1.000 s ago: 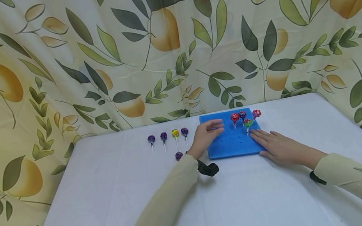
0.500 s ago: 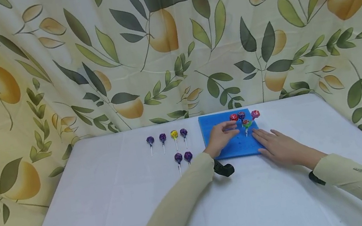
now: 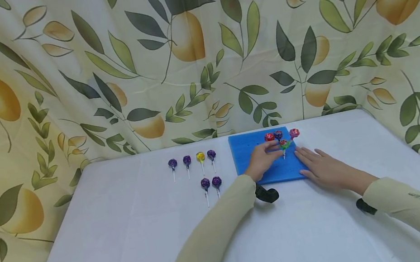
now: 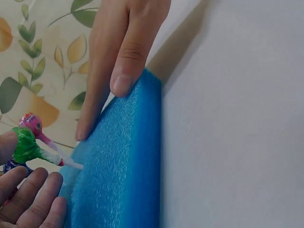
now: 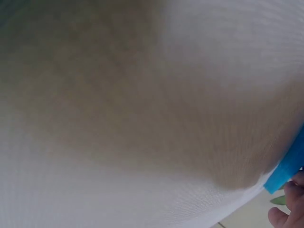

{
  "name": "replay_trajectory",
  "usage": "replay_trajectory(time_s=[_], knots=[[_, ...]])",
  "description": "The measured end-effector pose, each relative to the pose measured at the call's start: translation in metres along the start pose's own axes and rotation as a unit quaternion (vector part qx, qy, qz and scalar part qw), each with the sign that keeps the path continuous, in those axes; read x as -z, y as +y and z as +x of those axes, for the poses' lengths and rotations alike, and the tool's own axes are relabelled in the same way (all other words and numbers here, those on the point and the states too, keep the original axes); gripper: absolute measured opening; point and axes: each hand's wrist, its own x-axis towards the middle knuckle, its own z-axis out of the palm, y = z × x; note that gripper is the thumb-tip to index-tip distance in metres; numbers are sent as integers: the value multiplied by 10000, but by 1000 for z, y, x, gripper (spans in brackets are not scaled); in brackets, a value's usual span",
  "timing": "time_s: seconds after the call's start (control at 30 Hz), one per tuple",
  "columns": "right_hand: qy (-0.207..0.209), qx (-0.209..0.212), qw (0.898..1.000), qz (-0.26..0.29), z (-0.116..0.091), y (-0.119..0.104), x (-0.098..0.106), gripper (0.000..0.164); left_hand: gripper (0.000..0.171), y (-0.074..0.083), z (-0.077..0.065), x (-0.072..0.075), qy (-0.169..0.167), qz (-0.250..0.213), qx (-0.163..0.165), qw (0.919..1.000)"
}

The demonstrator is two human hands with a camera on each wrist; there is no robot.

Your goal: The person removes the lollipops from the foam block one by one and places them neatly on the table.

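Observation:
In the head view, my left hand (image 3: 262, 159) reaches over the blue foam board (image 3: 240, 150), thumb and fingertips right at a green-wrapped lollipop (image 3: 285, 143). The left wrist view has the thumb overlapping the green wrapper, with the other fingers slightly bent below it. That lollipop's white stick stands tilted in the foam. Behind it are a red lollipop (image 3: 268, 137), a dark blue-and-red lollipop (image 3: 278, 134) and a pink lollipop (image 3: 294, 132). My right hand (image 3: 324, 168) rests flat with fingers extended along the board's right edge.
Left of the board, purple lollipops (image 3: 205, 184) and one yellow lollipop (image 3: 200, 156) lie in two rows, sticks toward me. A white cloth covers the table (image 3: 127, 235). Behind its far edge hangs a fruit-and-leaf patterned curtain (image 3: 193, 78).
My left hand has moved right across the board to the green lollipop, uncovering the two purple lollipops in the front row. My right hand stays in place.

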Motion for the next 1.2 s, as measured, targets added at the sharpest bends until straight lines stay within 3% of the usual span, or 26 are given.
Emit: replay_trajectory(time_s=[0.23,0.57,0.87,1.2], knots=[[24,33,10000,-36,1,3,-2,69,33,1,6,-12,239,40,132,9996],[66,7,10000,-9,0,1,0,68,29,6,8,-21,417,-58,28,9991],[74,-3,10000,55,0,0,-3,67,30,2,8,-24,424,400,-139,9982],[102,36,9999,-2,0,0,-3,66,26,-4,10,-24,442,-130,-458,9979]])
